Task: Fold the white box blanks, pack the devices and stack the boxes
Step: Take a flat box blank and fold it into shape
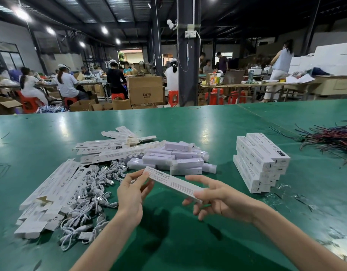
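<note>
Left hand [130, 194] and right hand [217, 198] grip the ends of a long white cardboard box [172, 182], apparently packed; next, square placement on the stack of white boxes [260, 161].

Slim white box [172, 182] held aslant, blanks [51, 192] left, devices [174, 159] behind, stack [260, 161] right

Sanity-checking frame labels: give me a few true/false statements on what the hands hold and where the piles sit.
1. The left hand and right hand both hold one white box. True.
2. The box stack stands left of the hands. False: it stands to their right.
3. White cables lie beside the flat blanks. True.
4. The device pile sits on a red table. False: the table is green.
</note>
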`<action>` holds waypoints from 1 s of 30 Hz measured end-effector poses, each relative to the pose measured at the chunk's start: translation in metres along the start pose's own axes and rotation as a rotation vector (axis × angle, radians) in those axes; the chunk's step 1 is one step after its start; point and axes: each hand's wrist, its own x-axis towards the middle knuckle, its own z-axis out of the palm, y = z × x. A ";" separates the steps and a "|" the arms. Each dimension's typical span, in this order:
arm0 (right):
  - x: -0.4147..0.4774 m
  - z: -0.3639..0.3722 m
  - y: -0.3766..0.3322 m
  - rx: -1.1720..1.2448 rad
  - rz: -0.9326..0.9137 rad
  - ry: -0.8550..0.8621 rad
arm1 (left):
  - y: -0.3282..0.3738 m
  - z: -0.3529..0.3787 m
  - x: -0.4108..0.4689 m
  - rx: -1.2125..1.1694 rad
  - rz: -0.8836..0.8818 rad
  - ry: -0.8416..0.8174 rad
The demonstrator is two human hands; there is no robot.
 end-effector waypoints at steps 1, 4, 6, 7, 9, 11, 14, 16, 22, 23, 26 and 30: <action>-0.001 0.000 0.000 -0.018 -0.050 -0.008 | 0.000 -0.001 0.001 -0.008 -0.012 0.008; -0.004 0.005 -0.001 -0.182 -0.201 0.020 | 0.001 -0.003 0.002 -0.031 -0.050 0.007; -0.004 0.007 -0.002 -0.261 -0.260 0.055 | 0.000 -0.002 0.003 -0.055 -0.128 -0.015; -0.004 0.007 -0.002 -0.282 -0.283 0.073 | 0.000 -0.001 0.002 -0.073 -0.185 -0.035; -0.005 0.006 -0.004 -0.314 -0.332 0.112 | 0.001 0.001 0.000 -0.102 -0.285 -0.087; -0.006 0.005 -0.008 -0.353 -0.391 0.173 | 0.003 0.001 -0.002 -0.098 -0.328 -0.141; -0.012 0.004 -0.014 -0.556 -0.539 0.324 | 0.003 0.001 -0.002 -0.058 -0.274 -0.210; -0.016 0.000 -0.022 -0.730 -0.699 0.463 | 0.000 0.002 -0.001 -0.058 -0.259 -0.245; -0.036 -0.050 -0.051 -1.094 -0.927 1.150 | -0.003 -0.001 0.000 -0.052 -0.291 -0.239; -0.041 -0.061 -0.054 -1.120 -0.876 1.254 | -0.002 -0.001 0.000 -0.048 -0.282 -0.243; -0.051 -0.086 -0.056 -1.151 -0.580 1.390 | -0.004 0.000 0.001 0.039 -0.201 -0.227; -0.048 -0.092 -0.051 -1.177 -0.332 1.444 | -0.015 0.001 -0.002 0.618 0.236 -0.227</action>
